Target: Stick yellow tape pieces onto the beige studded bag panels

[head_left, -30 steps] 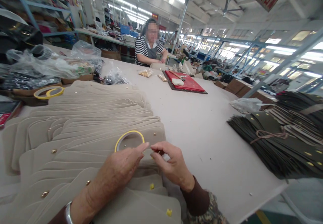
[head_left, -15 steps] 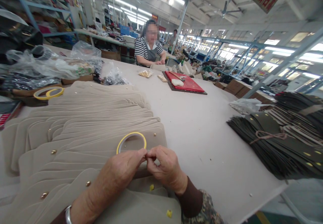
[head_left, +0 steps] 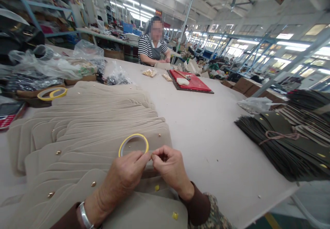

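My left hand is closed, its thumb and fingertips pinching the near edge of a thin yellow tape roll. My right hand is closed too, pinched against the left fingertips at the roll's edge; what it grips is too small to make out. Both hands hover over overlapping beige leather flaps with small gold studs. Two small yellow tape bits stick on the nearest flap.
A second yellow tape roll lies at the left. Plastic bags crowd the far left. Dark bundled pieces lie at the right. A red cutting mat sits before a seated person in a striped shirt.
My fingertips came together at the tape roll's edge half a second ago and stay pinched there. The view has shifted slightly.
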A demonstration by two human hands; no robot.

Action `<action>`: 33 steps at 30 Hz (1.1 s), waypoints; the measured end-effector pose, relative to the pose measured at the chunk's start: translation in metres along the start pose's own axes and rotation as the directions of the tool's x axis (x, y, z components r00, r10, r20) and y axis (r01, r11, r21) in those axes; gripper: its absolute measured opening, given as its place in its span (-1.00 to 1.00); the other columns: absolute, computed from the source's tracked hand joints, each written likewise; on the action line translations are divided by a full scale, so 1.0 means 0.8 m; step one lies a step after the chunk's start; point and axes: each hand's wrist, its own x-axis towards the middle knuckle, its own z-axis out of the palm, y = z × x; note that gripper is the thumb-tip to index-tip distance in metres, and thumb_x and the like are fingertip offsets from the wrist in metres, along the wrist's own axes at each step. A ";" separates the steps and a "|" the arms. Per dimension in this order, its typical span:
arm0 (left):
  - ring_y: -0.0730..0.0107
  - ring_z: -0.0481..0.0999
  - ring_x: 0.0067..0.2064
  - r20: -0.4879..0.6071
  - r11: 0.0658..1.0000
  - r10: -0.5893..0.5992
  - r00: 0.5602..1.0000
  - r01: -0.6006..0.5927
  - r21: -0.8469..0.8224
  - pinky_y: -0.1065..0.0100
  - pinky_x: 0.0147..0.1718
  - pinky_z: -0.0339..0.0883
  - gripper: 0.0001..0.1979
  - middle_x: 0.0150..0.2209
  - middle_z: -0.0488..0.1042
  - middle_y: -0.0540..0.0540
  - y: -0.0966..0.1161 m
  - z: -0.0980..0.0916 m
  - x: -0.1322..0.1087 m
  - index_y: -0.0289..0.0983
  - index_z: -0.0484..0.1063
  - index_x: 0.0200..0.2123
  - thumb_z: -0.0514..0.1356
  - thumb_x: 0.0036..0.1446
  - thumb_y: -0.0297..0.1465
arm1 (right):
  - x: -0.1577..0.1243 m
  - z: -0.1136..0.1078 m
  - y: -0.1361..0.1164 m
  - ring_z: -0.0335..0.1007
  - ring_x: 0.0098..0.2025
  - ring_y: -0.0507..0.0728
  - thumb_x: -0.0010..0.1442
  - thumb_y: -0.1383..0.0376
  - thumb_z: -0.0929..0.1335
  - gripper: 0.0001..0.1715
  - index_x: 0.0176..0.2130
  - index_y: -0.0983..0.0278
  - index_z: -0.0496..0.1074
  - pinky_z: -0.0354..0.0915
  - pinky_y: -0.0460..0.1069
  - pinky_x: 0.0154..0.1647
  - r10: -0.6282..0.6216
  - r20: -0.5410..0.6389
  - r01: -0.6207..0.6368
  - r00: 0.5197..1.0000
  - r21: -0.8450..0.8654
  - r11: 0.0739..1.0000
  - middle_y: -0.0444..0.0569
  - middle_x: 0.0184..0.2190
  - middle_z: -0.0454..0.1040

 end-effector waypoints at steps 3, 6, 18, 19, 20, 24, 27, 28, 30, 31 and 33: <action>0.42 0.34 -0.48 -0.009 0.997 0.013 1.000 -0.014 -0.079 0.42 -0.51 0.19 -0.80 -0.52 0.34 0.02 0.009 -0.001 -0.004 -0.24 0.33 -0.30 -0.03 0.31 -0.56 | 0.014 -0.014 0.006 0.30 -0.66 0.00 -0.02 0.27 0.38 -0.87 -0.48 0.31 0.47 0.25 -0.12 -0.62 0.084 -0.085 -0.079 0.993 0.064 0.995 -0.18 -0.69 0.41; 0.39 0.39 -0.40 0.042 1.000 -0.002 0.999 0.003 -0.022 0.39 -0.41 0.26 -0.82 -0.44 0.41 -0.02 0.007 0.001 -0.006 -0.25 0.33 -0.25 -0.04 0.33 -0.52 | 0.026 -0.035 0.013 0.34 -0.66 0.03 -0.02 0.19 0.42 -0.79 -0.46 0.32 0.48 0.33 -0.08 -0.59 0.128 -0.056 -0.120 0.990 0.126 0.985 -0.16 -0.69 0.43; 0.22 0.29 -0.35 0.344 0.977 -0.156 0.926 0.093 0.193 0.23 -0.35 0.17 -0.80 -0.43 0.37 -0.06 -0.005 0.013 0.004 -0.22 0.31 -0.38 0.01 0.25 -0.58 | 0.042 -0.048 0.048 0.39 -0.58 0.00 0.00 0.09 0.48 -0.65 -0.41 0.34 0.51 0.39 -0.08 -0.48 0.175 0.101 -0.189 0.979 0.151 0.970 -0.10 -0.60 0.50; 0.23 0.29 -0.34 0.350 0.982 -0.149 0.925 0.096 0.164 0.24 -0.35 0.16 -0.79 -0.43 0.36 -0.05 -0.006 0.014 0.003 -0.22 0.31 -0.38 0.00 0.26 -0.57 | 0.041 -0.052 0.047 0.38 -0.58 0.00 -0.01 0.10 0.48 -0.66 -0.41 0.35 0.51 0.38 -0.09 -0.49 0.193 0.122 -0.208 0.974 0.134 0.969 -0.10 -0.60 0.50; 0.23 0.28 -0.34 0.354 0.985 -0.140 0.925 0.095 0.143 0.25 -0.35 0.16 -0.79 -0.43 0.36 -0.05 -0.006 0.015 0.001 -0.22 0.30 -0.38 0.00 0.27 -0.57 | 0.039 -0.056 0.045 0.37 -0.59 -0.01 -0.02 0.11 0.48 -0.67 -0.41 0.35 0.51 0.36 -0.10 -0.50 0.210 0.145 -0.227 0.967 0.105 0.968 -0.12 -0.61 0.50; 0.22 0.28 -0.33 0.351 0.987 -0.132 0.927 0.090 0.132 0.24 -0.34 0.16 -0.80 -0.42 0.35 -0.04 -0.011 0.020 -0.002 -0.22 0.30 -0.36 0.00 0.28 -0.56 | 0.027 -0.065 0.043 0.27 -0.64 -0.04 0.03 0.20 0.44 -0.78 -0.45 0.33 0.49 0.24 -0.13 -0.58 0.258 0.187 -0.248 0.948 -0.078 0.966 -0.17 -0.64 0.44; 0.20 0.30 -0.30 0.373 0.986 -0.150 0.916 0.109 0.129 0.23 -0.33 0.17 -0.83 -0.38 0.37 -0.05 -0.013 0.022 -0.003 -0.23 0.30 -0.35 0.03 0.26 -0.57 | 0.020 -0.063 0.042 0.30 -0.59 -0.02 0.08 0.27 0.39 -0.84 -0.44 0.32 0.51 0.22 -0.13 -0.55 0.192 0.188 -0.151 0.963 -0.214 0.965 -0.16 -0.61 0.47; 0.20 0.30 -0.29 0.386 0.985 -0.155 0.909 0.114 0.126 0.22 -0.32 0.18 -0.83 -0.37 0.38 -0.05 -0.013 0.022 -0.003 -0.23 0.30 -0.34 0.04 0.25 -0.58 | 0.019 -0.061 0.042 0.33 -0.57 0.00 0.09 0.29 0.38 -0.86 -0.43 0.32 0.52 0.24 -0.12 -0.52 0.153 0.187 -0.102 0.970 -0.257 0.961 -0.14 -0.60 0.48; 0.20 0.30 -0.29 0.413 0.986 -0.155 0.897 0.116 0.118 0.22 -0.31 0.19 -0.82 -0.36 0.39 -0.05 -0.013 0.022 -0.002 -0.23 0.30 -0.34 0.05 0.23 -0.61 | 0.018 -0.057 0.041 0.38 -0.52 0.03 0.09 0.32 0.37 -0.86 -0.44 0.31 0.53 0.26 -0.10 -0.47 0.078 0.182 -0.013 0.980 -0.330 0.944 -0.11 -0.57 0.52; 0.21 0.30 -0.29 0.421 0.986 -0.155 0.894 0.115 0.118 0.22 -0.31 0.19 -0.82 -0.36 0.39 -0.05 -0.012 0.021 -0.002 -0.23 0.30 -0.34 0.05 0.22 -0.61 | 0.018 -0.055 0.041 0.40 -0.51 0.04 0.09 0.34 0.36 -0.86 -0.45 0.31 0.53 0.28 -0.10 -0.45 0.048 0.179 0.019 0.983 -0.357 0.934 -0.10 -0.55 0.53; 0.21 0.30 -0.30 0.418 0.987 -0.149 0.896 0.110 0.117 0.22 -0.32 0.19 -0.83 -0.37 0.38 -0.04 -0.012 0.021 -0.002 -0.22 0.30 -0.34 0.04 0.25 -0.58 | 0.019 -0.052 0.041 0.42 -0.50 0.05 0.10 0.36 0.35 -0.86 -0.45 0.30 0.52 0.29 -0.09 -0.43 0.002 0.171 0.066 0.985 -0.389 0.919 -0.09 -0.53 0.55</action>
